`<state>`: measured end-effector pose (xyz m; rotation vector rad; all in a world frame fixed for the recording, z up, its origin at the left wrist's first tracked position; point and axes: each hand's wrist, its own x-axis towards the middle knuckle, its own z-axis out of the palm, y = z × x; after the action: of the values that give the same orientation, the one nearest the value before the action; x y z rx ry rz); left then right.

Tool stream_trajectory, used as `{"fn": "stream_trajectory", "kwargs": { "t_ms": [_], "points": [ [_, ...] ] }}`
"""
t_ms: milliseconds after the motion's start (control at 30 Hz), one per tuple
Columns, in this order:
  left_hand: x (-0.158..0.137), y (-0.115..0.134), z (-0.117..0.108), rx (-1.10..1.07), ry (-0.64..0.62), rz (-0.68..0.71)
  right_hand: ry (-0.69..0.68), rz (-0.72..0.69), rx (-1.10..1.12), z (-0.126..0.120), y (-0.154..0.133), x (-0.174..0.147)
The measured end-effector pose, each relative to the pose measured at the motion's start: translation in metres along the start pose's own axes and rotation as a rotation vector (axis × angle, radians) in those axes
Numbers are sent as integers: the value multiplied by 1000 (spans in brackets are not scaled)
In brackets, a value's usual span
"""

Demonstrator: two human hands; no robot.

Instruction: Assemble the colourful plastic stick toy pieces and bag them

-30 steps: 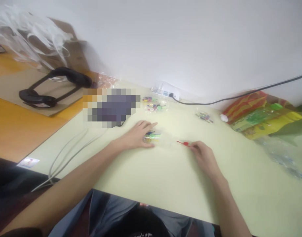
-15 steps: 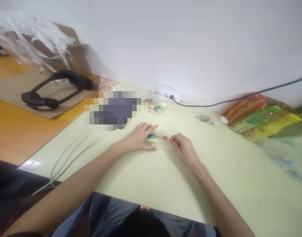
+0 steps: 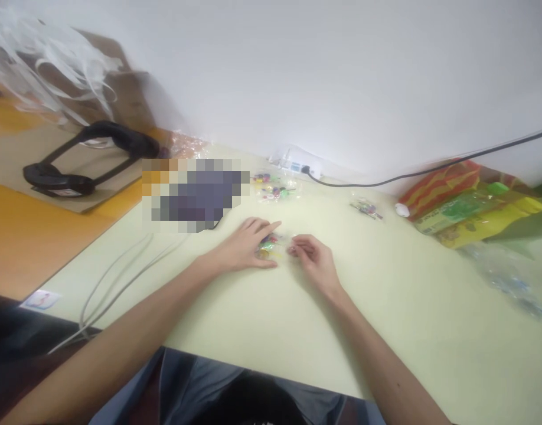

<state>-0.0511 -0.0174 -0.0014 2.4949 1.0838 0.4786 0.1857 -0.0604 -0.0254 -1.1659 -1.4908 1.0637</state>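
My left hand (image 3: pixel 247 248) lies flat, fingers spread over the toy packet (image 3: pixel 271 245); its long axis is unclear. My right hand (image 3: pixel 313 260) pinches its end.

The single head-worn camera looked forward and down from above the near edge of the pale yellow table (image 3: pixel 253 330), close to it, facing the far white wall (image 3: pixel 324 71).

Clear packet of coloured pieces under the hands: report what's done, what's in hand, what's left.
Done: three filled packets lie near the wall, two by the power strip, one further right. In hand: left hand pins a clear packet of coloured pieces on the table; right hand pinches at its end. Left: whether it is sealed cannot be seen.
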Motion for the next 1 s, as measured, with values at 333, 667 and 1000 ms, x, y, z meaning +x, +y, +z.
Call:
{"fn": "stream_trajectory", "kwargs": {
  "t_ms": [333, 667, 1000],
  "points": [
    [3, 0, -1, 28, -8, -7, -201, 58, 242, -8, -17, -7],
    [3, 13, 5, -58, 0, 47, -35, 17, 103, -1, -4, -4],
    [5, 11, -2, -253, 175, -111, 21, -276, -185, -8, -21, -12]
  ]
}}
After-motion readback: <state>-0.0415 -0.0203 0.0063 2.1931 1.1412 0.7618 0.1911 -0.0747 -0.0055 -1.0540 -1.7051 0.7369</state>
